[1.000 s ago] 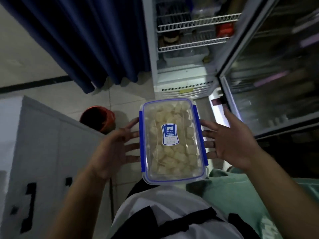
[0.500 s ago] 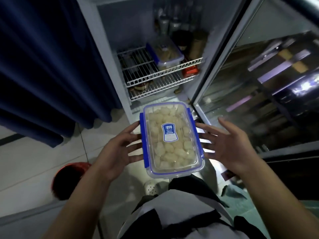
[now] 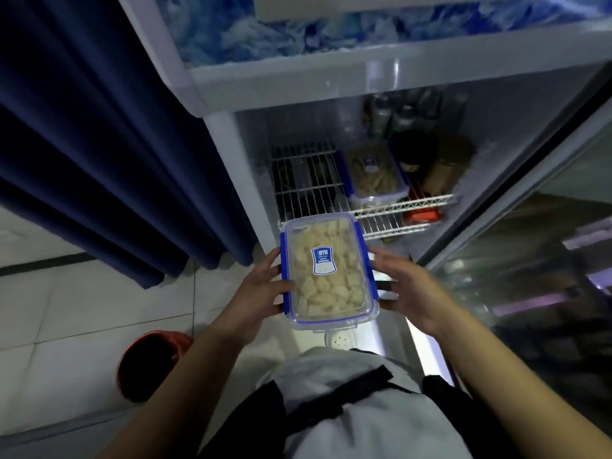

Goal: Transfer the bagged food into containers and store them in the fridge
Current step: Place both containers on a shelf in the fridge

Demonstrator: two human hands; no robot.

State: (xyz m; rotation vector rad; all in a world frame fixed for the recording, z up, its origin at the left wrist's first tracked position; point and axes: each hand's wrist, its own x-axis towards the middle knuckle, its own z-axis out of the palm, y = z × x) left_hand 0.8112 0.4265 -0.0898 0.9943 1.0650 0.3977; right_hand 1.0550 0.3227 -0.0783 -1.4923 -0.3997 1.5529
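Your left hand (image 3: pixel 261 289) and right hand (image 3: pixel 407 289) hold the clear blue-clipped food container (image 3: pixel 328 270) between spread fingers, wire fridge shelf (image 3: pixel 311 190) just ahead of them, second container (image 3: pixel 372 175) on it

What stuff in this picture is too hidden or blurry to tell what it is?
Head view:
- Small print on the held container's label: blurred.
- Dark jars at the back of the fridge: too dim to tell the contents.
- Fingertips of the left hand and right hand: hidden under the container.
- Lower shelf: covered by the upper wire shelf.
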